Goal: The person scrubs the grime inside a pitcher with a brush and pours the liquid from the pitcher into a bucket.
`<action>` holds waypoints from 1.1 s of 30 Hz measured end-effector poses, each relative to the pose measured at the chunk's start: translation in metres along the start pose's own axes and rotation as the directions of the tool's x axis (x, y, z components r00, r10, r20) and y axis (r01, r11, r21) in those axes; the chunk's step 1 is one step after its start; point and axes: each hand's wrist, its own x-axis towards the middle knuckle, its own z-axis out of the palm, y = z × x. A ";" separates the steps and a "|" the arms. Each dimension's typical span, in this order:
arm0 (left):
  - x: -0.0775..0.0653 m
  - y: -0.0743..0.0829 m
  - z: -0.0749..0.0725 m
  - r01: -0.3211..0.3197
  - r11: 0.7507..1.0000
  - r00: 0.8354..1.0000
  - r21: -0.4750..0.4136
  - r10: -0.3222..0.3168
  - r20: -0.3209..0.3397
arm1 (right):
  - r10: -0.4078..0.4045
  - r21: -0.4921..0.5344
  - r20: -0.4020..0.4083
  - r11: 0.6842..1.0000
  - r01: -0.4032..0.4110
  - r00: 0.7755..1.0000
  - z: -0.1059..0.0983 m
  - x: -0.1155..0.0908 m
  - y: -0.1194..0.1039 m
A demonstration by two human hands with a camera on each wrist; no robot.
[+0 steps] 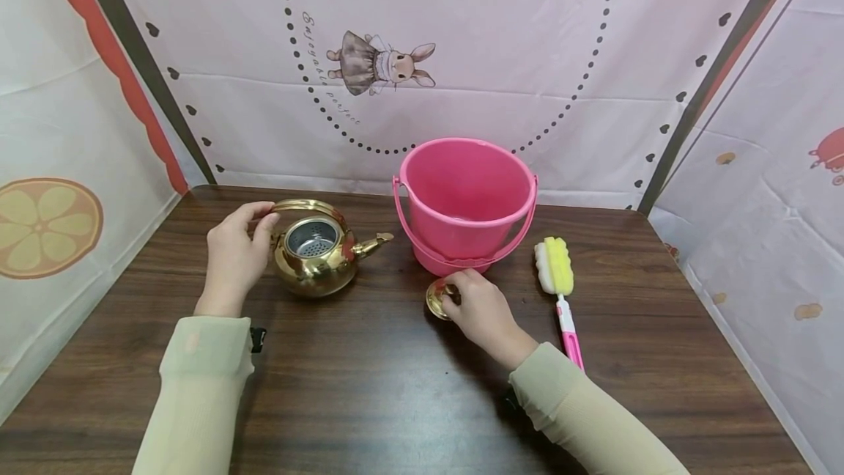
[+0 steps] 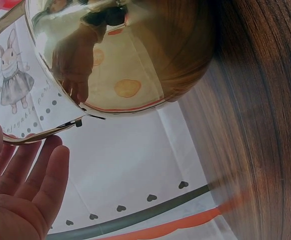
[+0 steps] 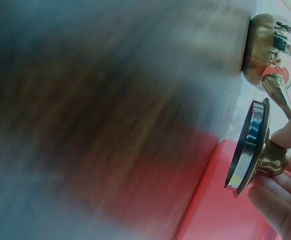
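A shiny gold teapot (image 1: 315,262) stands at the left of the table, its top uncovered and a perforated metal strainer (image 1: 313,239) showing inside. My left hand (image 1: 239,251) pinches the teapot's arched handle (image 2: 45,134) at its left end, thumb on one side and fingers on the other. The spout points right. In front of the pink bucket (image 1: 455,240), my right hand (image 1: 484,314) holds the gold teapot lid (image 1: 437,300) by its knob (image 3: 274,157). The right wrist view shows the lid on edge, its rim facing the tabletop.
A sponge brush (image 1: 555,266) with a yellow-and-white head and pink-and-white handle lies right of the bucket. The bucket's handle hangs down at its front. Printed cloth (image 1: 461,42) walls enclose the dark wooden table (image 1: 369,402) at the back and both sides.
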 end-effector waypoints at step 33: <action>0.000 -0.003 0.001 -0.004 1.000 1.000 -0.002 0.004 -0.018 | 0.125 -0.065 0.085 0.991 -0.119 0.989 -0.001 -0.001 0.006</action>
